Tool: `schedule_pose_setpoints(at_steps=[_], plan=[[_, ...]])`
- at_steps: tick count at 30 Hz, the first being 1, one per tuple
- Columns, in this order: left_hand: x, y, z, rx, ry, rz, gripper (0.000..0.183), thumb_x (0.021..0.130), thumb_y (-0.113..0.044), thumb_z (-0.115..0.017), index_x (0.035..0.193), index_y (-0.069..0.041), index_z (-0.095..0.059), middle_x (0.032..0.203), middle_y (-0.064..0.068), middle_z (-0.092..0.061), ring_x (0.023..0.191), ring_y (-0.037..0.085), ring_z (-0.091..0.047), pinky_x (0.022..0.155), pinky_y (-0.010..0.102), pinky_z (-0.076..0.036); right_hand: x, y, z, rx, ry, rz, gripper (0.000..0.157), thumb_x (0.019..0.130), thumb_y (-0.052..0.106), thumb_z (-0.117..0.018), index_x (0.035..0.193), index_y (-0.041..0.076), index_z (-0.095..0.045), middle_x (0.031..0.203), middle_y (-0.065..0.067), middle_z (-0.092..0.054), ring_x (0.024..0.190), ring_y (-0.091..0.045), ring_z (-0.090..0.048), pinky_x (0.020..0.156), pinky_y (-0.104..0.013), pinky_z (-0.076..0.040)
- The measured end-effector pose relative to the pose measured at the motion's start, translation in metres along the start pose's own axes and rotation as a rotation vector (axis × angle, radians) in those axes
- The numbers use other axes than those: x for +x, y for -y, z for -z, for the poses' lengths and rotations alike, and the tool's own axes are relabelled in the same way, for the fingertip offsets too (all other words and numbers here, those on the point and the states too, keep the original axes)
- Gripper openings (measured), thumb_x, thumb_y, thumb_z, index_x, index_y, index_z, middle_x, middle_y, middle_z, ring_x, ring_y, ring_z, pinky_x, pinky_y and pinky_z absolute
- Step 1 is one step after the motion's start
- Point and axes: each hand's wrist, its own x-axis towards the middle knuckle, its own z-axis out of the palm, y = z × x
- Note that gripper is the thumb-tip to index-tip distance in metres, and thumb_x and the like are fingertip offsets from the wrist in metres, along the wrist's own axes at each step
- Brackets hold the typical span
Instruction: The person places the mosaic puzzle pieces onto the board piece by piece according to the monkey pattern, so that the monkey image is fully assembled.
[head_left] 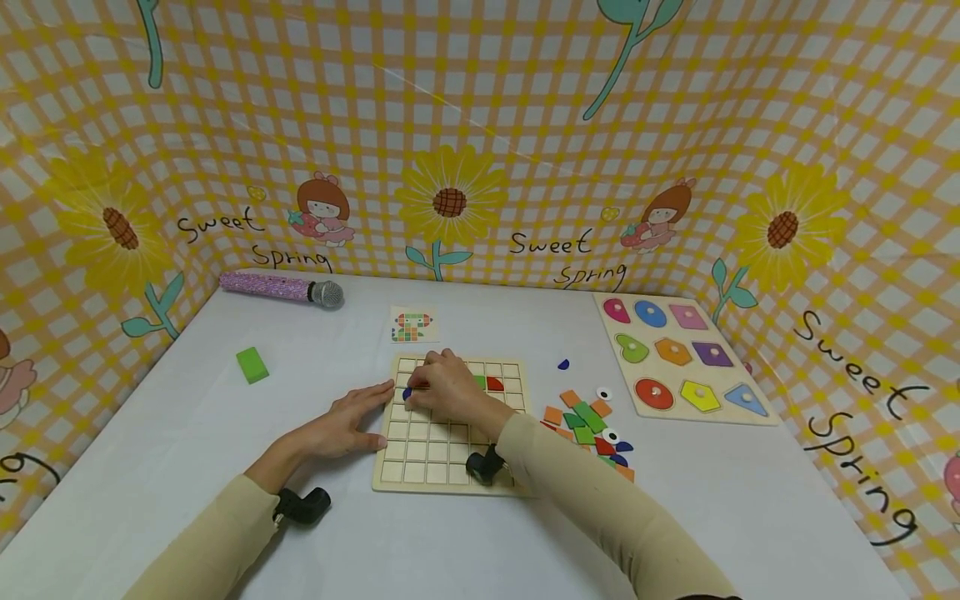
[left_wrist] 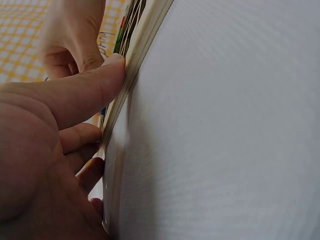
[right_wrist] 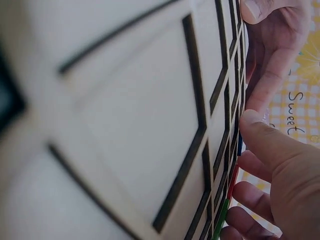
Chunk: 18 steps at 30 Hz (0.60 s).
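Note:
A wooden grid board (head_left: 407, 473) lies flat in front of me. At its left edge my left hand (head_left: 337, 429) rests with thumb and fingers extended, touching the rim. My right hand (head_left: 453, 387) reaches over the board's upper part and pinches a dark blue half-round piece (head_left: 407, 393) at a cell in the left column. In the right wrist view, the thumb is beside the blue piece (right_wrist: 240, 145). A green piece (head_left: 480, 382) and a red quarter-round piece (head_left: 495, 384) sit in the same row, farther right. The right hand hides some cells between.
Loose colored pieces (head_left: 585, 421) lie right of the board, with a blue half-round (head_left: 563, 364) apart. A pattern card (head_left: 414, 325) lies behind it. A shape puzzle (head_left: 682, 358) is at right; a microphone (head_left: 281, 288) and green block (head_left: 252, 365) are at left.

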Motion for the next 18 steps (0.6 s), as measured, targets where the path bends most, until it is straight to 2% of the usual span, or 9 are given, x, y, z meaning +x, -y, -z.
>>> schedule_pose_setpoints(at_steps=[10, 18], plan=[[0.000, 0.001, 0.000, -0.004, -0.002, 0.002, 0.078, 0.086, -0.028, -0.067, 0.148, -0.005, -0.027, 0.159, 0.010, -0.017, 0.145, 0.038, -0.012, 0.112, 0.064, -0.008, -0.003, 0.000, 0.001, 0.022, -0.027, -0.001, 0.030, 0.081, 0.038, -0.072, 0.103, 0.019, -0.073, 0.100, 0.000, -0.063, 0.087, -0.017, -0.048, 0.075, -0.027, -0.038], [0.000, 0.001, -0.001, -0.003, 0.000, 0.017, 0.078, 0.086, -0.028, -0.067, 0.149, -0.007, -0.027, 0.160, 0.008, -0.016, 0.145, 0.038, -0.011, 0.112, 0.065, -0.007, -0.011, -0.003, 0.017, 0.177, -0.069, -0.058, 0.034, 0.082, 0.035, -0.072, 0.108, 0.014, -0.071, 0.103, -0.004, -0.063, 0.089, -0.019, -0.047, 0.076, -0.028, -0.039]])
